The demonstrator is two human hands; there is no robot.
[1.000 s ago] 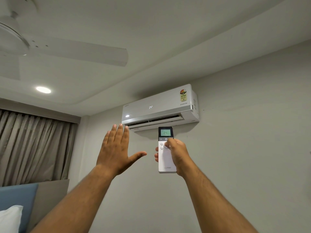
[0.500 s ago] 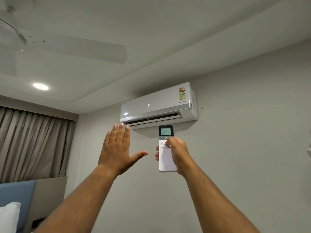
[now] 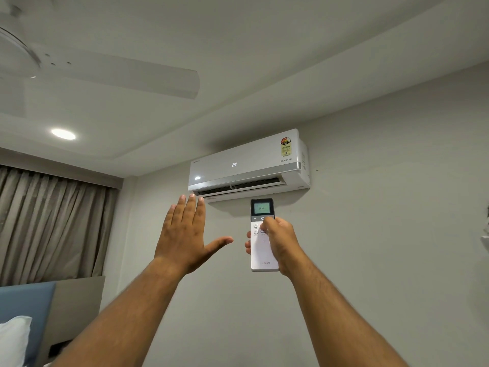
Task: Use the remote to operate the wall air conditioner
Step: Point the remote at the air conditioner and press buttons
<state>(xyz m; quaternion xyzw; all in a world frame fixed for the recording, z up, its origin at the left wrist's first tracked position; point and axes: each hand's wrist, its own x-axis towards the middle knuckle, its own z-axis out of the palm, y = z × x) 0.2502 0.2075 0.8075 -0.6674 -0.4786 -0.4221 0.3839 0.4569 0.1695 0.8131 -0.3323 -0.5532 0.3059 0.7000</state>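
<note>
My right hand [image 3: 280,242] grips the remote [image 3: 262,235] upright, at 6 o'clock below the air conditioner [image 3: 246,165]; left hand [image 3: 185,234] splayed, empty. Risk: thumb slips onto the power key, unit shuts off.

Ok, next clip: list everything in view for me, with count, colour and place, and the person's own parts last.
air conditioner: one, white, high on the wall, panel reads 24
remote: one, white with dark top, below the unit, screen reads 24
ceiling fan: one, white, upper left
ceiling light: one, lit, left
curtain: one, grey-brown, left
headboard: one, blue, lower left
pillow: one, white, bottom left corner
left hand: one, open, raised under the vent
right hand: one, gripping the remote, thumb on the buttons
</note>
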